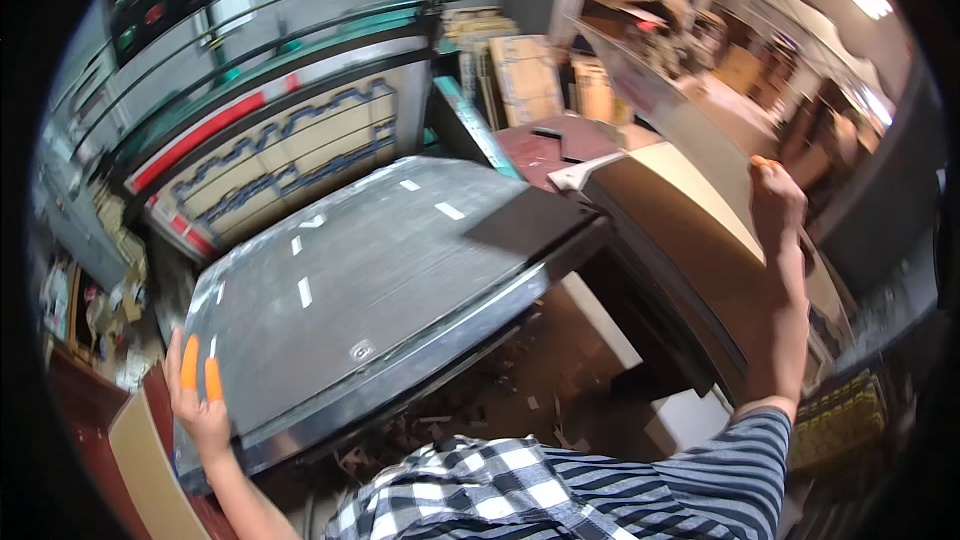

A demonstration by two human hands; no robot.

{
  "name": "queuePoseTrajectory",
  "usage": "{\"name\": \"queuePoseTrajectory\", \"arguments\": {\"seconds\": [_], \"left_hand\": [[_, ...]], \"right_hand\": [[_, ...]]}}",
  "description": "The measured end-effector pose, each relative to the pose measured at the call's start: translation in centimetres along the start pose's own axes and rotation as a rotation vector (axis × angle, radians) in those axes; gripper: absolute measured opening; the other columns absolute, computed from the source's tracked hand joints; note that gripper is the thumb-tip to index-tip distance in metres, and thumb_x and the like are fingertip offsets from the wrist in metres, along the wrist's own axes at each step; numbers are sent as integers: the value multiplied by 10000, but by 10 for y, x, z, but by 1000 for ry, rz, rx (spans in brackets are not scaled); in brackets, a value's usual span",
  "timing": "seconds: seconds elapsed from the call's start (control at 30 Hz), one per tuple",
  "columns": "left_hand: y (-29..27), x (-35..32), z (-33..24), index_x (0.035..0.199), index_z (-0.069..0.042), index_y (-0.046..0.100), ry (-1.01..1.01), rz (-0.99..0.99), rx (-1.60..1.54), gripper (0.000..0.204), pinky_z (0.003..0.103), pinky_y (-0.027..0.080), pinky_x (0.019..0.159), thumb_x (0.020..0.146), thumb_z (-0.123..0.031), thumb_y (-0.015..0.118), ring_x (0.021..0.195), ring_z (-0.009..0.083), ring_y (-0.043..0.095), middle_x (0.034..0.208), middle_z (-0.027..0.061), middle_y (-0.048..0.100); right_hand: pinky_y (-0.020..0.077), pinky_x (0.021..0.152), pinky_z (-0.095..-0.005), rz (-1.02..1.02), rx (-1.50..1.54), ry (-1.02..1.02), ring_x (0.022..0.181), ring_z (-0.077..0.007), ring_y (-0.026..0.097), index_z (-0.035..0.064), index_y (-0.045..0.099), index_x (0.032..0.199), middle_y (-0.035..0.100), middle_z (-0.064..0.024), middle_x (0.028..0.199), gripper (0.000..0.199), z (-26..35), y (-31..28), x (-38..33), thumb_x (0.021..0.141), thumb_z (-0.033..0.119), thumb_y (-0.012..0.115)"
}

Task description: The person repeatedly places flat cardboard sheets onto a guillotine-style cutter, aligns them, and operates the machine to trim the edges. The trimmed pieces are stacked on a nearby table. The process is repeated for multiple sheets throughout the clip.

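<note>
i see the left hand spread near a flat dark-grey machine bed; right hand curled, grip and progress unclear.

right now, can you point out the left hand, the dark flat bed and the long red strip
Left hand (205,420): head view, middle of the hand
Dark flat bed (375,285): head view, on its bare top
Long red strip (197,142): head view, middle of its length

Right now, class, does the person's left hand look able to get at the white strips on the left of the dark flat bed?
Probably yes: the left hand appears beside the bed's left edge, fingers extended and apparently empty, with nothing visible blocking the white strips.
</note>
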State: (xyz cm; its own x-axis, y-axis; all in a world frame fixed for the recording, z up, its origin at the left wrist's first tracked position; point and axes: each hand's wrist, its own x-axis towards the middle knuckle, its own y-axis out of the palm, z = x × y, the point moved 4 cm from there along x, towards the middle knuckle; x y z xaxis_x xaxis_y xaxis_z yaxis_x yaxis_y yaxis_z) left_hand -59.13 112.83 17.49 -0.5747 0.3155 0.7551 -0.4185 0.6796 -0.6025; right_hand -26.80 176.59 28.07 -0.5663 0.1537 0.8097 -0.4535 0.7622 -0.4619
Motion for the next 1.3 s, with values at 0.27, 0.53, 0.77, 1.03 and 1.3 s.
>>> {"name": "queuePoseTrajectory", "arguments": {"seconds": [0.27, 0.53, 0.77, 1.03, 1.3], "left_hand": [[-41, -28, 42, 1138, 18, 637, -133, -205, 36, 332, 370, 433, 992, 810, 1, 689, 1179, 291, 559, 1291, 144, 577], [-94, -83, 60, 1114, 40, 632, -363, -265, -3, 293, 358, 427, 996, 829, -9, 672, 1156, 298, 573, 1265, 165, 590], [-108, -125, 80, 1073, 43, 653, -400, -197, 19, 263, 377, 448, 972, 822, -31, 672, 1127, 316, 586, 1214, 168, 617], [-116, -145, 90, 1058, 27, 660, -431, -96, 29, 279, 375, 470, 933, 786, -28, 690, 1094, 329, 597, 1194, 161, 622], [-96, -124, 92, 1025, -23, 678, -332, 42, 120, 273, 413, 442, 969, 784, -142, 722, 1132, 324, 569, 1186, 135, 624]], "right_hand": [[485, 731, -361, 231, 684, -258, 813, -285, 584, 8, 576, 1127, 611, -158, 961, 280, 207, -45, -6, 848, -12, 586], [512, 866, -387, 500, 885, -753, 1010, -346, 627, 81, 570, 1254, 628, -188, 1150, 463, 455, -25, -33, 805, -7, 495], [518, 726, -436, 785, 828, -963, 861, -364, 647, 71, 618, 1025, 671, -173, 894, 193, 561, -31, -28, 890, 168, 521], [524, 703, -450, 748, 668, -969, 829, -362, 657, 72, 588, 1054, 664, -195, 857, 218, 560, -49, -32, 850, 135, 541], [520, 727, -439, 757, 806, -886, 874, -352, 653, 70, 637, 1002, 671, -190, 915, 199, 557, -17, -26, 911, 220, 542]]}}
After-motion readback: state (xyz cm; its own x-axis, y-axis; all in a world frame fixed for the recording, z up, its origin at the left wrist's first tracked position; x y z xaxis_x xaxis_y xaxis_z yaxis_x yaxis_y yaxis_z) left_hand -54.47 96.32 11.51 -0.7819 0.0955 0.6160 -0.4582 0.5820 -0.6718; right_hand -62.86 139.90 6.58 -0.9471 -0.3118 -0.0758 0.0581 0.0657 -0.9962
